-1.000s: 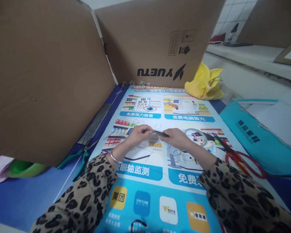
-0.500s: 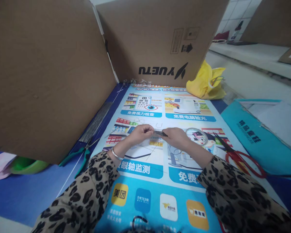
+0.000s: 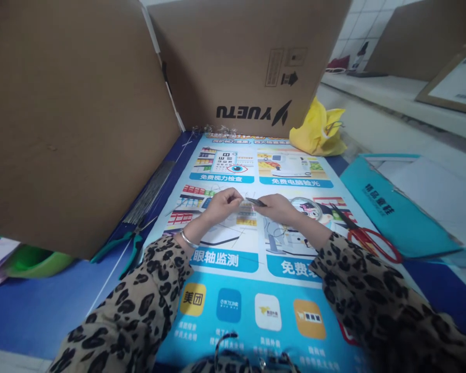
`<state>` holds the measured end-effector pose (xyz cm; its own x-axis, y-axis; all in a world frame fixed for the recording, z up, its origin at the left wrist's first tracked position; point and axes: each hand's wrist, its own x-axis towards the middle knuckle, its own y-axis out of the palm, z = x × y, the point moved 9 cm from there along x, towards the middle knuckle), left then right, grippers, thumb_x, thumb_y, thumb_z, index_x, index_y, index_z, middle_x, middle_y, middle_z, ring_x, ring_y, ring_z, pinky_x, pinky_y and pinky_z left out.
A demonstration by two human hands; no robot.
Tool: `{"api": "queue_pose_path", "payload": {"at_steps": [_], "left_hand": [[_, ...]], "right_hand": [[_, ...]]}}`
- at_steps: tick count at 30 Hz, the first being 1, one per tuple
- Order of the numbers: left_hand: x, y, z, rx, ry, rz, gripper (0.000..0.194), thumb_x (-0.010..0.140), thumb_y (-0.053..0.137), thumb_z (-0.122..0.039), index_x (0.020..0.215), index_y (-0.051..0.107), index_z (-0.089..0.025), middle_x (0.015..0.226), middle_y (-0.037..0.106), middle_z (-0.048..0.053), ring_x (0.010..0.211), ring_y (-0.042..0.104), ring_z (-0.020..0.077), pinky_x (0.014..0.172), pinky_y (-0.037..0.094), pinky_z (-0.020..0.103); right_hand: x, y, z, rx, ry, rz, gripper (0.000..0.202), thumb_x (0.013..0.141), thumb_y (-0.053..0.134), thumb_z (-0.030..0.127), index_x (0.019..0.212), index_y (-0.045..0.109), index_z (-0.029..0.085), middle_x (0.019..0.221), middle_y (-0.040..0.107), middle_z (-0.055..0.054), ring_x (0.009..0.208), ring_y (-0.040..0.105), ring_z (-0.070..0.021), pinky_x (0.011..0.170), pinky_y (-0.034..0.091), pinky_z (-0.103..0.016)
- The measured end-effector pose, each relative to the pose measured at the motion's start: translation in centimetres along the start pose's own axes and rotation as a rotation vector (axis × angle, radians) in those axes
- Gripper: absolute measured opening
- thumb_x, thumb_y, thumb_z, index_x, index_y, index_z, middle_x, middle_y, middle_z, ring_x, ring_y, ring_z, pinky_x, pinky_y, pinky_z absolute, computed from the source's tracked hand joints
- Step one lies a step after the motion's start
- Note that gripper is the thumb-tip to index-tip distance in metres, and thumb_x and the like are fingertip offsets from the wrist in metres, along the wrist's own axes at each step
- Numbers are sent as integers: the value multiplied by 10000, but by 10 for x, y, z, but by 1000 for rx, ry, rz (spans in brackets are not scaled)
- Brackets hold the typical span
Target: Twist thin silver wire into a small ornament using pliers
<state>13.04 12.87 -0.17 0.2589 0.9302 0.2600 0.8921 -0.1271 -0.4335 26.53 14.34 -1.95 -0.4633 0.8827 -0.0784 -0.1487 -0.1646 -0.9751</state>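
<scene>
Over the middle of the printed poster (image 3: 233,272) my two hands come close together. My left hand (image 3: 224,204) is closed in a pinch, fingertips near the tool's tip; whatever it pinches is too small to make out. In my right hand (image 3: 277,208) is a slim dark metal tool (image 3: 255,201) with a tapered tip pointing left at the left fingers. Its rear part is hidden in the palm, so its exact kind does not show. Thin wire pieces lie on the poster under and around the hands.
Red-handled scissors (image 3: 373,241) lie right, beside a turquoise box (image 3: 384,207). Teal-handled pliers (image 3: 130,247) and a bundle of thin metal wires (image 3: 151,191) lie left. Cardboard panels (image 3: 233,57) stand behind and left. A yellow bag (image 3: 318,129) sits at the back right.
The hands have shifted slightly up and left in the view, and the tool's tip now shows more clearly, with a small gap from the left fingertips. The camera has turned a little rightward.
</scene>
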Motion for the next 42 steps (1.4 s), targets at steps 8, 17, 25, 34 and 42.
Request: {"api": "queue_pose_path", "payload": {"at_steps": [8, 17, 25, 34, 42], "left_hand": [[-1, -2, -4, 21, 31, -43, 125, 759, 512, -270, 724, 569, -165, 668, 548, -24, 619, 468, 97, 590, 374, 212], [-2, 4, -1, -1, 14, -52, 215, 802, 469, -325, 664, 537, -175, 563, 508, -44, 539, 465, 93, 573, 375, 216], [0, 0, 0, 41, -5, -84, 251, 827, 430, -334, 656, 536, -183, 558, 522, -40, 548, 470, 100, 578, 364, 218], [-3, 10, -8, 127, 42, 7, 282, 822, 450, -344, 599, 494, -177, 540, 484, -40, 577, 445, 107, 557, 327, 216], [-7, 18, -13, 216, 94, 35, 243, 823, 458, -309, 644, 555, -177, 586, 509, -26, 616, 459, 119, 567, 327, 225]], "right_hand": [[-4, -4, -2, 76, 28, -37, 371, 829, 387, 456, 706, 611, 186, 620, 599, -2, 585, 502, -122, 498, 247, -227], [-4, -3, -6, -2, 46, -136, 347, 812, 424, 467, 756, 623, 187, 733, 636, -38, 683, 531, -153, 555, 255, -238], [-3, -5, -11, 106, 9, -258, 306, 795, 461, 442, 723, 592, 175, 739, 602, -42, 706, 519, -160, 605, 296, -249], [-9, -13, -23, 604, 17, -408, 389, 799, 437, 497, 895, 595, 155, 761, 607, -31, 680, 520, -142, 631, 394, -258], [-13, -13, 5, 967, -55, -367, 282, 703, 591, 444, 751, 592, 167, 677, 577, 5, 625, 483, -109, 607, 402, -252]]}}
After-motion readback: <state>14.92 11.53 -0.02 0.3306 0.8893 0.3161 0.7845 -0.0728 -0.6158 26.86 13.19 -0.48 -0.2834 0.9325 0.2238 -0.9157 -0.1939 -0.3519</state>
